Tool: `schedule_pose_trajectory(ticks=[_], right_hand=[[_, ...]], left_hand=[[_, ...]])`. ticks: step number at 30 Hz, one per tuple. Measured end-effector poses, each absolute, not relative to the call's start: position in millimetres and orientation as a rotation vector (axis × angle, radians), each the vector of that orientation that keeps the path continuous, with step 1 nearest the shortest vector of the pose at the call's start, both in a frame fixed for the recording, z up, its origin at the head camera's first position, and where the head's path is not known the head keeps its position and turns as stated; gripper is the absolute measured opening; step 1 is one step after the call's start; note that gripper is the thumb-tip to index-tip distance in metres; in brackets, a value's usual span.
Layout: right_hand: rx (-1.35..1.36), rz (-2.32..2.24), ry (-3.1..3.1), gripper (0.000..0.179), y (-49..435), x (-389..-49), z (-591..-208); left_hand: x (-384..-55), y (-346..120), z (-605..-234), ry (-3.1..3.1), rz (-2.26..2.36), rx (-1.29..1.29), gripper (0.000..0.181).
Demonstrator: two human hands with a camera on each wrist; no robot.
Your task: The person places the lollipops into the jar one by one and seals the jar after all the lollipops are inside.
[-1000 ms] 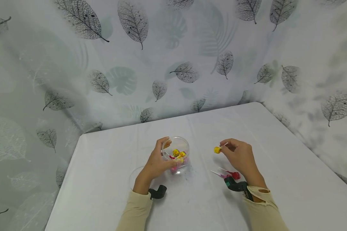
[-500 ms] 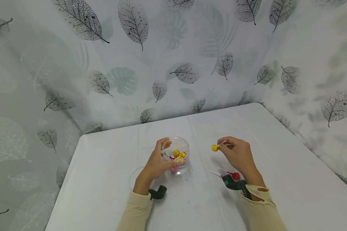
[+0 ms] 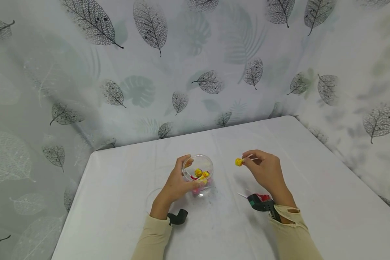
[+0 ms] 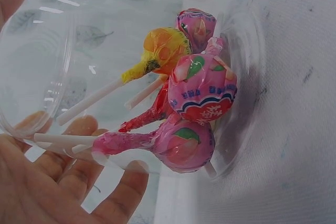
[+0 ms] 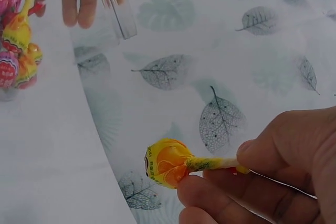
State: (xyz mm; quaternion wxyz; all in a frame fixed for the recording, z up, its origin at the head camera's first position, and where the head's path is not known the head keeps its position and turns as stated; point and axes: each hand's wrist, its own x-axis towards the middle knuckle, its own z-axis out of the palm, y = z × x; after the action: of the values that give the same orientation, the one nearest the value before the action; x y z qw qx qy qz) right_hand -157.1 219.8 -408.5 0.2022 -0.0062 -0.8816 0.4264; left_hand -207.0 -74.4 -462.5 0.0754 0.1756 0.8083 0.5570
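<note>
A clear plastic jar point(image 3: 197, 160) stands on the table with several wrapped lollipops inside. Fingers and thumb of my left hand point(image 3: 177, 184) curl around its side and grip it. In the left wrist view, pink lollipops point(image 4: 202, 87), a yellow one point(image 4: 165, 51) and a red one show through the jar wall, sticks toward the mouth. To the right of the jar, my right hand point(image 3: 266, 172) is raised above the table. It pinches a yellow lollipop point(image 5: 169, 162) by the stick near the wrapper's twist, candy end pointing left, apart from the jar.
A red lollipop point(image 3: 264, 197) lies on the white table point(image 3: 214, 231) below my right wrist, partly hidden by the black wrist camera point(image 3: 260, 203). A faint clear round lid point(image 3: 148, 198) lies beside my left wrist. Leaf-patterned cloth point(image 3: 188, 54) stands behind and at the sides.
My right hand has moved slightly left and away from me with the yellow lollipop, and its wrist camera now covers more of the lollipops on the table. My left hand and the jar stay put.
</note>
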Motion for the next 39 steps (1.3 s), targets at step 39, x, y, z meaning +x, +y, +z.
schedule_pose_trajectory(ticks=[39], right_hand=[[0.194, 1.333, -2.313, 0.014, 194.8, -163.7, -390.7]], left_hand=[[-207.8, -75.6, -462.8, 2.426, 1.677, 0.564, 0.099]])
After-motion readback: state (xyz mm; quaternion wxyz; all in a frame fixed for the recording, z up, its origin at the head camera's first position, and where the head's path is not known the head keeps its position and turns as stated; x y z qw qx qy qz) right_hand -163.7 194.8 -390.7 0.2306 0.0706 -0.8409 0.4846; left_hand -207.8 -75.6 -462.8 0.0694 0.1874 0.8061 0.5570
